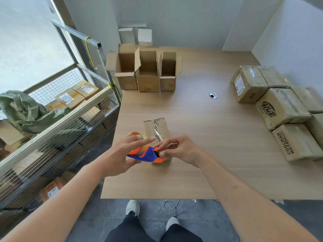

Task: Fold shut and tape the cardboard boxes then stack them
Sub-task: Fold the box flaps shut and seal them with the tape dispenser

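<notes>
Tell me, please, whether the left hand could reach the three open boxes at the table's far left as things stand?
Probably yes: bare table lies between, but the left hand holds the tape dispenser and must set it down first.

A light wood-grain surface point(201, 137) carries everything, with a round metal cable hole point(213, 95) as its landmark. Left of the hole and toward the far edge stand three open boxes point(146, 79) side by side, touching, flaps up. Right of the hole lies a cluster of taped, closed boxes point(272, 105) — some printed with dark lettering — running along the right edge toward the near side. Nearer than the hole and to its left sits one small box point(157, 130), a strip of clear tape along its top seam.
</notes>
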Tool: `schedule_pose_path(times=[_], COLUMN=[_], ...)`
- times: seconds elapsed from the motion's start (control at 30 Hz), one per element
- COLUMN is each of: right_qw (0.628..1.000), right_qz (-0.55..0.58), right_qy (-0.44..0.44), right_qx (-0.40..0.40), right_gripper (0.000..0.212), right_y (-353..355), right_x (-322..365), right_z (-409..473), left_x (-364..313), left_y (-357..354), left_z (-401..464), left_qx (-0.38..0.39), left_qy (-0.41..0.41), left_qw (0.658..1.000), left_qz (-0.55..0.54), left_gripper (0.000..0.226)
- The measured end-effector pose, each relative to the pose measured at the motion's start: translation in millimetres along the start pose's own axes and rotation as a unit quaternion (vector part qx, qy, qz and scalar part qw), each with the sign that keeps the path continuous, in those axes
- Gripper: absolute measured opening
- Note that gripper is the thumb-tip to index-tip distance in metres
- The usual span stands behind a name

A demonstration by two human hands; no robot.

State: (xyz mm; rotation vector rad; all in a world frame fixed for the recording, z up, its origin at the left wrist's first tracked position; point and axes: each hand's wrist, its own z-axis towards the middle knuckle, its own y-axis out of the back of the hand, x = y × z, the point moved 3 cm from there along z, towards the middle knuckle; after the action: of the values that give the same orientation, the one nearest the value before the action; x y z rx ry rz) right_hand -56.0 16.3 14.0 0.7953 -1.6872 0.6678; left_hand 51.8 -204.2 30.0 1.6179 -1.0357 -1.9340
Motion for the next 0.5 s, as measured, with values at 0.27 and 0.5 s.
schedule_pose_path(times=[0.27, 0.5], right_qw=[0.998, 0.999], right_qz=[-0.056, -0.042], right_qy=[0.004, 0.005], right_qx=[0.004, -0.024], right_gripper=[0.016, 0.012], right_y=[3.4, -2.2], right_x=[10.7, 13.5], right_z=[1.1, 5.0], left_x=[-6.3, -4.7], left_y=[7.6, 11.5], left_z=[6.3, 4.3], left_qx=[0.013, 0.022], left_qy=[0.000, -0.003], left_qw=[0.998, 0.995], left_qz=[0.053, 0.099], left_gripper=[0.095, 0.091])
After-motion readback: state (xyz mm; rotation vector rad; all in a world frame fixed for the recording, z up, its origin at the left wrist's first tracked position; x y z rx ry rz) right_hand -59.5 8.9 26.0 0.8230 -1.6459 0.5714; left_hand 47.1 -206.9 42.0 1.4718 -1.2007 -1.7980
